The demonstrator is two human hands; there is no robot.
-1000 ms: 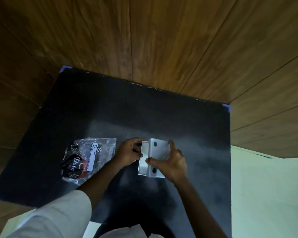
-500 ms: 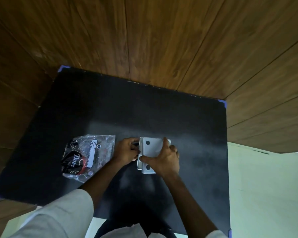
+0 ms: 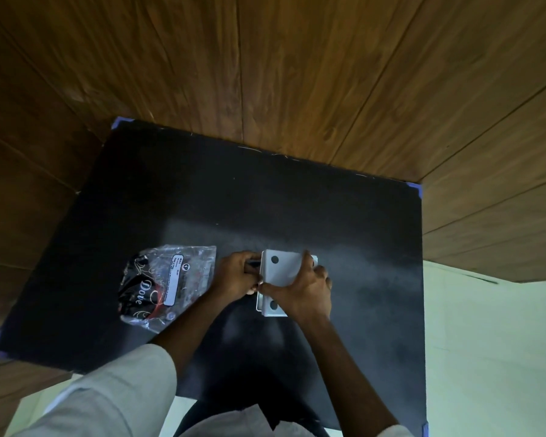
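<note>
A white metal bracket with round holes [image 3: 279, 269] stands on the black table [image 3: 265, 200] near its middle. My right hand [image 3: 303, 288] grips the bracket from the right and top, thumb on its left face. My left hand [image 3: 237, 274] is curled round a small dark object against the bracket's left side; the object is mostly hidden by the fingers.
A clear plastic bag with black contents and a white label [image 3: 167, 282] lies on the table just left of my left hand. Wooden wall panels [image 3: 297, 74] close off the far side and both flanks. A pale floor [image 3: 492, 357] shows at the right.
The bracket and both hands stay together at the same spot on the table; my right hand has shifted slightly over the bracket's top. The view moved a little.
</note>
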